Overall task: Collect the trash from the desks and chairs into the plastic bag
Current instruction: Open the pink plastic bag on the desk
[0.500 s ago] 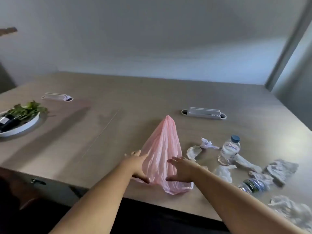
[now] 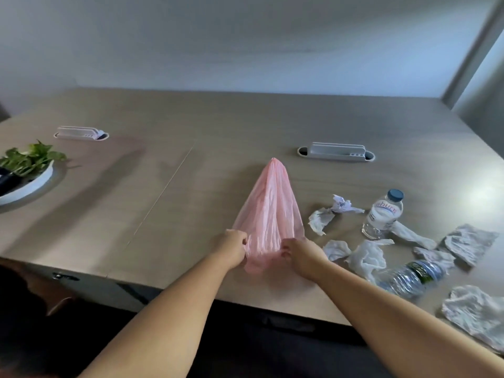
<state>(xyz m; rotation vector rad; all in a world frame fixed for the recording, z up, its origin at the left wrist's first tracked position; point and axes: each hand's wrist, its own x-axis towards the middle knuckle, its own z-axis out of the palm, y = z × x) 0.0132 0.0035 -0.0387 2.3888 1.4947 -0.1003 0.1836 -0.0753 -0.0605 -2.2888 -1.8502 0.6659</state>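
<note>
Pale grey wall (image 2: 245, 42) running behind, wide wood-tone desk (image 2: 218, 126) filling the view, grey cable port (image 2: 336, 152) sitting mid-desk, second cable port (image 2: 79, 132) sitting far left, white planter (image 2: 30, 184) holding greens at left edge, angled frame (image 2: 474, 47) rising at right

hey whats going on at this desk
A person is pinching the near end of a pink plastic bag with the left hand and the right hand, apparently to open it. The bag lies on the desk. Nothing has been collected yet: crumpled tissues, an upright water bottle and a bottle lying on its side sit to its right.
</note>
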